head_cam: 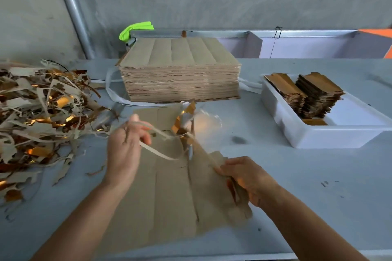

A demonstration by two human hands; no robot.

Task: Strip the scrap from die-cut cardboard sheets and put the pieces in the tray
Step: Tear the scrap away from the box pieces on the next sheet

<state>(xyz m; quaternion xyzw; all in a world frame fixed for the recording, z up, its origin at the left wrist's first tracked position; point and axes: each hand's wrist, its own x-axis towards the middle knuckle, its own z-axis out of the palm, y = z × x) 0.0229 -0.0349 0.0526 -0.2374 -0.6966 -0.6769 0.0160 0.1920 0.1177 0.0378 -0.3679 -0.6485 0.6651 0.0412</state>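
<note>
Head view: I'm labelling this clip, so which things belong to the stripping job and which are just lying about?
Job: left hand holding scrap strip; right hand gripping die-cut sheet; sheet stack; scrap pile; tray with stripped pieces.
Lying about: green cloth; white strap.

I am reaching both bare forearms forward from the bottom of the view, angling them in toward each other. My left hand [125,148] is lifting higher and further ahead, back of the hand facing me, fingers curling round a thin strip that it is gripping. My right hand [247,178] is sitting lower and nearer, knuckles up, thumb and fingers pinching down on an edge. The two hands are working well apart, wrists fairly straight.
</note>
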